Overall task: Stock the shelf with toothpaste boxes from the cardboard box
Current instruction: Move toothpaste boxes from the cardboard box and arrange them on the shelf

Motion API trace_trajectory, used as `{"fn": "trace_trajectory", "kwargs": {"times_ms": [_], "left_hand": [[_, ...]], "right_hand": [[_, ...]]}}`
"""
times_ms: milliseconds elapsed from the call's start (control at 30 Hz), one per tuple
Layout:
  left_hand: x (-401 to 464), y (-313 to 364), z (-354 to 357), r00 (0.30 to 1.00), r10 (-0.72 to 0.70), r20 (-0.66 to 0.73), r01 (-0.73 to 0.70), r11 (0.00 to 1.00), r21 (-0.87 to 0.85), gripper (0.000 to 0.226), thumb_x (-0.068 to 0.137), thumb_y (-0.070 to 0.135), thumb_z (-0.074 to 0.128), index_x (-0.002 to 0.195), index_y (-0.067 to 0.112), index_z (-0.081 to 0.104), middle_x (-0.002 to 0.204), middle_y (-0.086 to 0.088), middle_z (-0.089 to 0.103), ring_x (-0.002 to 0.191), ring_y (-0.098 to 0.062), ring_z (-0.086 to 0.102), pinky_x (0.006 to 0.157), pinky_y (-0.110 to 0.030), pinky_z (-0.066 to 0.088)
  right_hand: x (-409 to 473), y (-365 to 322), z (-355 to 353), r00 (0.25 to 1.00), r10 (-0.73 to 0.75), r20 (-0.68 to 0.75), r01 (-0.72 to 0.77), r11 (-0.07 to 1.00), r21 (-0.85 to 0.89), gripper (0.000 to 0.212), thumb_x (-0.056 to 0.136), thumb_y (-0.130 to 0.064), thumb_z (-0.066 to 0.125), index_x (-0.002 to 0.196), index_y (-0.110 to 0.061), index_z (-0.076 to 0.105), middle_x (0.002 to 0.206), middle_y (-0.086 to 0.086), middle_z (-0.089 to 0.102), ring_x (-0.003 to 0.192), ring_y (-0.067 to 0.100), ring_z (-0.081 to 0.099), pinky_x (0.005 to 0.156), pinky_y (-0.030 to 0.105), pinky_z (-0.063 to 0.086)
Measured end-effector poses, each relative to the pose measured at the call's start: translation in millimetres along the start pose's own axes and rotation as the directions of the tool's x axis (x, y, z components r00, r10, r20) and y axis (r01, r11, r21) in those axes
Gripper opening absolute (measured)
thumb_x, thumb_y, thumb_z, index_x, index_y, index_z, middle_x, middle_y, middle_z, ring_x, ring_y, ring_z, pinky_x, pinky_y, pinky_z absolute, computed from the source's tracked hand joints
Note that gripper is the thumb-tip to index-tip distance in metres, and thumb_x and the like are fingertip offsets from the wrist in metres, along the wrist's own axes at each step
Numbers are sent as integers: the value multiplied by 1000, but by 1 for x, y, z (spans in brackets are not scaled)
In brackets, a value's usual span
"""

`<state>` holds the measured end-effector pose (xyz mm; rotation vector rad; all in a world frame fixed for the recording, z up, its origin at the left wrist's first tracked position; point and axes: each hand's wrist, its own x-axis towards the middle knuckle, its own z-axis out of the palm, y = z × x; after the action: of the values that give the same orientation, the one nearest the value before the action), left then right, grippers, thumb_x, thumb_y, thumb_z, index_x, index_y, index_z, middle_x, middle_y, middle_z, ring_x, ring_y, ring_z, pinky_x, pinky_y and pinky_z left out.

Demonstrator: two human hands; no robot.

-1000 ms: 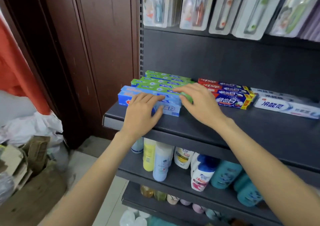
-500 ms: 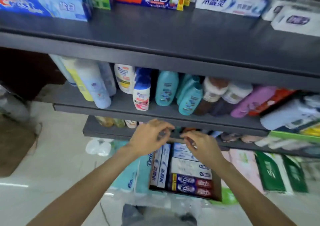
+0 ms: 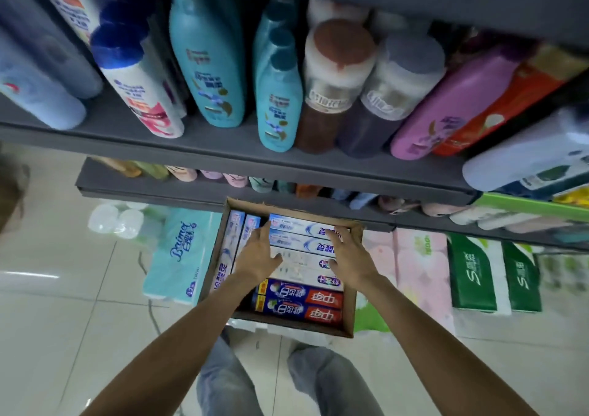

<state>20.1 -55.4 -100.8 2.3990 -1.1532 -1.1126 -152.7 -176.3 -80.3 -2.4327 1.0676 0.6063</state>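
Observation:
An open cardboard box (image 3: pixel 350 313) stands on the floor below the shelves, packed with several toothpaste boxes. Pale blue-and-white boxes (image 3: pixel 299 225) lie at its far end, white ones (image 3: pixel 302 264) in the middle, and dark blue-and-red ones (image 3: pixel 299 297) nearest me. My left hand (image 3: pixel 258 253) reaches into the box with straight fingers lying on the left ends of the pale boxes. Over their right ends my right hand (image 3: pixel 349 256) is spread, fingers straight. Neither hand grips anything. The toothpaste shelf is out of view.
A grey shelf (image 3: pixel 223 152) of shampoo bottles hangs overhead, with a lower shelf edge (image 3: pixel 153 190) just behind the box. Packs of tissue rolls sit on the floor: teal (image 3: pixel 178 256) to the left, pink (image 3: pixel 417 272) and green (image 3: pixel 478 272) to the right. My legs stand below the box.
Both hands left the toothpaste on the upper shelf and came down into the cardboard box on the floor. The view tilted down with them.

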Motion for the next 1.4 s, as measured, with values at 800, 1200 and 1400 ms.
{"fn": "trace_trajectory", "kwargs": {"times_ms": [800,1200,1400], "left_hand": [[7,-8,27,900,114,-421,-185,974,-133,66,77,3,71,137,9,45,131,-11,53,117,-27,51,100,-36,44],[-56,50,-25,962,80,-262,-270,437,-858,77,73,28,66,141,30,29,144,7,37,129,-9,42,95,-21,46],[-97,95,-76,914,398,-76,-332,630,-702,95,73,-4,66,140,40,15,139,10,40,126,-7,46,92,-19,46]], "right_hand": [[43,-21,25,934,-188,-305,102,956,-275,81,60,-42,83,127,-12,48,109,9,52,98,25,51,84,34,44],[-28,-39,-62,898,130,-420,161,791,591,76,63,-30,83,121,-13,37,111,-5,52,95,11,53,72,28,45],[-68,-65,-113,923,303,-236,93,419,903,67,69,-31,81,117,-19,36,107,-9,58,98,10,61,88,31,49]]}}
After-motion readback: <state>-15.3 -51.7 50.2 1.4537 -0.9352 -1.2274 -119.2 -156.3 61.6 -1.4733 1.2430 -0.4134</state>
